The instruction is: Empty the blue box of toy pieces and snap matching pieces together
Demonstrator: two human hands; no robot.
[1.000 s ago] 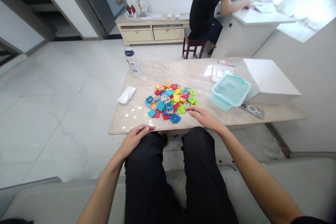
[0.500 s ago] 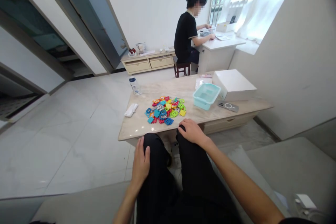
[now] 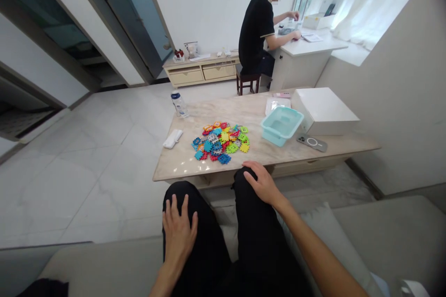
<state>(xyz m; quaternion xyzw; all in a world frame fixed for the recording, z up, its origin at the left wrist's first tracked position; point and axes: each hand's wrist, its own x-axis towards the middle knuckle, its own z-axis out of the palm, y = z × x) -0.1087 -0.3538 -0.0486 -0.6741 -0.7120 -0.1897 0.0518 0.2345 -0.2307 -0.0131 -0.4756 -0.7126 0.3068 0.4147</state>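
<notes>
My left hand [image 3: 179,231] lies flat on my left thigh, fingers spread and holding nothing. Over my right knee rests my right hand [image 3: 262,184], its fingers stretched out and nothing in them, close to the front edge of the low table [image 3: 188,163]. On the table, beyond my knees, is a loose heap of colourful gear-shaped plastic pieces [image 3: 223,143] in blue, red, yellow, green, orange and white. To the right of the heap stands a light-blue plastic basin [image 3: 281,126]; I see nothing inside it.
A white box [image 3: 327,109] and a phone [image 3: 312,143] are right of the basin. A water bottle [image 3: 179,105] and a white folded item [image 3: 173,139] lie at the table's left. Another person [image 3: 258,32] sits at a white desk [image 3: 310,51] by the window.
My left hand has shifted back from the knee onto the thigh and its fingers have spread; my left knee has moved left. My right hand stays on the right knee. The view has tilted slightly.
</notes>
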